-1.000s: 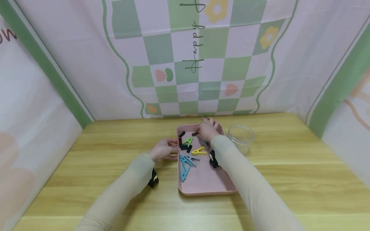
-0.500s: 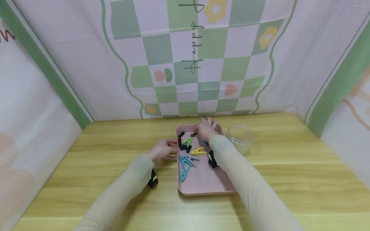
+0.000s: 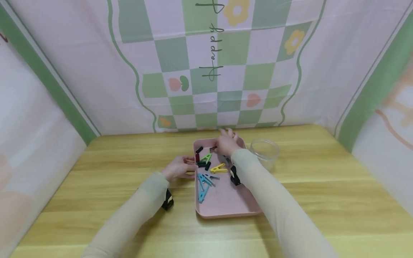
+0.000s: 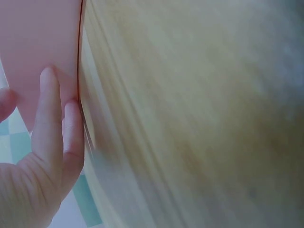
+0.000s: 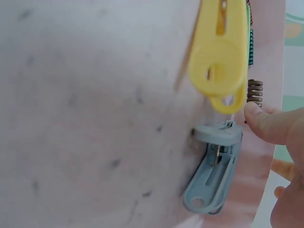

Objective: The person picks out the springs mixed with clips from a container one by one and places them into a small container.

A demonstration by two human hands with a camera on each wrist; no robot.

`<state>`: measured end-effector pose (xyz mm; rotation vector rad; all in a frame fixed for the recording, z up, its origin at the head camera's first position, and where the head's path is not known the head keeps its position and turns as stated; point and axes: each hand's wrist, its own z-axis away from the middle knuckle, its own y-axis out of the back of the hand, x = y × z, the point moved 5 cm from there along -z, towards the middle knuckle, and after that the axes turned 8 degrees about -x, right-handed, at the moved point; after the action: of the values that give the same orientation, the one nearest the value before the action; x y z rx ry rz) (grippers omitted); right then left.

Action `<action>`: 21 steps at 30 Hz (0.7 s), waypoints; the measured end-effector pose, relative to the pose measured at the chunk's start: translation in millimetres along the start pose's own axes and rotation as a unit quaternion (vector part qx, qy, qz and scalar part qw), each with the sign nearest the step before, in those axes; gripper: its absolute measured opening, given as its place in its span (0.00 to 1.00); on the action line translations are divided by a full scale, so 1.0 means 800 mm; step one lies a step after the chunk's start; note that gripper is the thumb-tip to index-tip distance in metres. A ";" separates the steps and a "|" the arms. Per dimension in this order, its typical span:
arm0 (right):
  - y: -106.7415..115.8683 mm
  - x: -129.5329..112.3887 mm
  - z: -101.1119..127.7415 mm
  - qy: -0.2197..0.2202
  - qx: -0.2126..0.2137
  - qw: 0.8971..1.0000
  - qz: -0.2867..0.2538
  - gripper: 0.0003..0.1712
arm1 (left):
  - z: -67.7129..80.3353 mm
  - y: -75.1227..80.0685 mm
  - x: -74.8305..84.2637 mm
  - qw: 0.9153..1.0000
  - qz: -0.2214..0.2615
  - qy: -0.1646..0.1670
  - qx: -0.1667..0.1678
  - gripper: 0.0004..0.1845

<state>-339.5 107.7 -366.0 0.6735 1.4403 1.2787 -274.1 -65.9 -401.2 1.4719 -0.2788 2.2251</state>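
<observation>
Both arms wear pale beige sleeves, each with what looks like a black wrist-strapped camera.

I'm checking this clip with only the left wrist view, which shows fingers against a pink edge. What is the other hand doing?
Observer: The right hand is at the far end of the pink tray, among coloured clips.
Operator: Is its grip on one?
Observer: Its thumb touches a brown clip; whether it pinches it, I cannot tell.
Operator: Anything beside the tray?
Observer: A clear jar stands to its right.
</observation>
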 end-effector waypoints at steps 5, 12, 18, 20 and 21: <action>0.001 -0.004 0.000 0.003 0.004 1.000 -0.002 0.03 | 0.001 0.001 0.000 1.000 -0.001 0.001 0.001 0.26; 0.006 -0.005 0.002 0.004 0.010 1.000 -0.007 0.07 | 0.001 -0.001 0.000 1.000 -0.001 -0.002 0.000 0.26; 0.017 -0.008 0.006 0.018 0.025 0.999 -0.013 0.14 | 0.001 -0.001 0.001 1.000 0.006 -0.003 -0.003 0.26; 0.021 -0.010 0.009 0.022 0.026 0.999 -0.019 0.14 | 0.001 -0.001 0.001 1.000 0.007 -0.003 -0.002 0.26; 0.023 -0.011 0.010 0.021 0.026 0.999 -0.022 0.15 | 0.002 -0.001 0.001 1.000 0.008 -0.003 -0.001 0.26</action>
<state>-333.4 107.6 -345.0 0.6493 1.5194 1.2321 -272.9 -65.4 -399.8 1.4798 -0.2954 2.2323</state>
